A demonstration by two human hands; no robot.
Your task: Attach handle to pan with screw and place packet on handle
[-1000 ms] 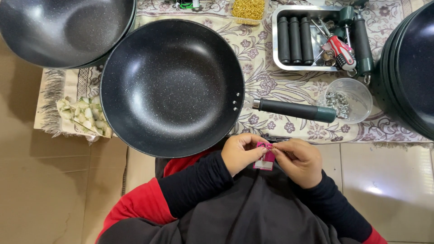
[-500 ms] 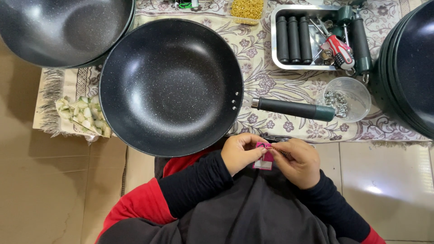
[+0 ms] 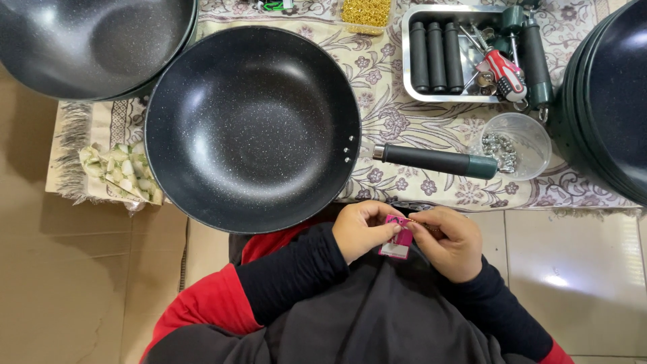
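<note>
A flowery beige cloth w/ a fringe (image 3: pixel 431 128) lay on a tan tiled floor (image 3: pixel 579 269). The big black speckled frying pan w/ a dark handle (image 3: pixel 253 128) sat in the middle of the cloth.

Left of & above that pan was another black pan (image 3: pixel 87 44). Far right of it was a stack of black pans (image 3: pixel 610 94). Just left of the big pan, at the cloth's edge, lay a green & white crumpled rag (image 3: pixel 121 172).

Above the pan's handle sat a shiny metal tray (image 3: pixel 406 54) w/ black handles (image 3: pixel 435 47) & a red-grip screwdriver (image 3: pixel 502 67) in it. At the tip of the pan's handle stood a clear plastic cup (image 3: pixel 522 131) w/ small silver metal bits (image 3: pixel 500 148) inside. A see-thru box of small gold bits (image 3: pixel 366 12) sat above the pan.

Just below the pan, over the lap, the left hand (image 3: pixel 360 232) & right hand (image 3: pixel 455 243) met. Both were curled in, fingertips pinching a small pink & grey packet (image 3: pixel 397 241) between them.
</note>
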